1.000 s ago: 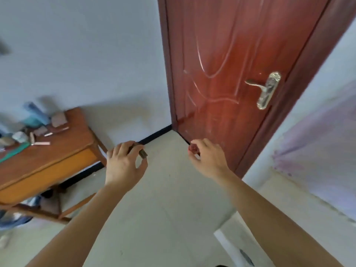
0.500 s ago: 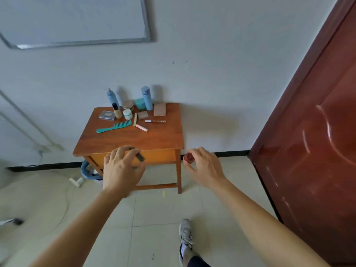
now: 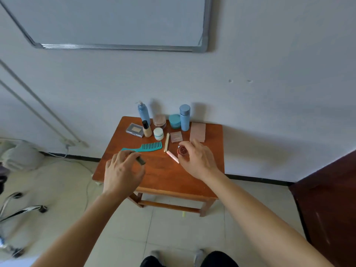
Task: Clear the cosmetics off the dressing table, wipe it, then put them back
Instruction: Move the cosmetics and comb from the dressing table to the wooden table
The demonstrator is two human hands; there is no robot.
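- The left hand (image 3: 123, 170) hovers over the front left part of the table (image 3: 163, 178), fingers curled, pinching a small dark tube (image 3: 141, 160) at the fingertips.
- The right hand (image 3: 198, 160) is over the middle right of the table, thumb and fingers closed round a small red jar (image 3: 182, 151).
- The two hands are apart, each with its own item; whether tube or jar touches the wood cannot be told.
- A pink stick (image 3: 172, 156) lies slanted just beside the red jar, and a beige stick (image 3: 166, 142) lies nearly lengthwise behind it; their near ends almost meet.
- A teal comb (image 3: 146, 147) lies flat behind the left hand, teeth toward the wall.
- Along the wall stand a blue pump bottle (image 3: 143, 112), a pink jar (image 3: 159, 120), a teal jar (image 3: 175, 121) and a blue bottle (image 3: 185, 117), all upright.
- In front of them are a grey compact (image 3: 135, 129), a beige bottle (image 3: 147, 129) with a dark cap, a white jar (image 3: 158, 133) and a small pink palette (image 3: 176, 136).
- A flat pink box (image 3: 197, 132) lies at the back right, just behind the right hand.
- A whiteboard (image 3: 115, 20) hangs on the wall above, a dark red door (image 3: 327, 199) shows at the right edge, and a chair base (image 3: 19, 207) stands on the tiled floor at the left.
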